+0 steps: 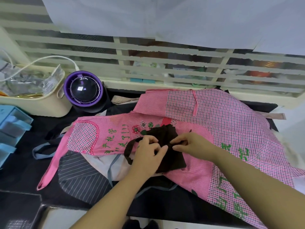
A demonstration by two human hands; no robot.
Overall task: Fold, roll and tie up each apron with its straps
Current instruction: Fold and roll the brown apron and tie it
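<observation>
Left hand (148, 151) and right hand (189, 144) meet over a rolled brown apron (171, 161). Each has its fingers curled and pinches the dark strap (130, 150) where it crosses the top of the roll, and a loose loop of that strap hangs out to the left. By the look of it the knot is being made but is not yet pulled tight. The roll lies on a spread pink apron (222, 129) with green lettering, which covers much of the black bench (19, 171). Just to the left, partly under the pink one, lie a grey striped apron (79, 176) and some pale cloth. The likely trouble is that the roll is soft and only these fingers pin it. Slackening the pinch while drawing the loop through could let it spring open, or the knot could catch a fold of the pink cloth beneath. Farther back stand a purple fan (83, 88) and a cream basket (41, 104), before a slatted window (165, 63)
</observation>
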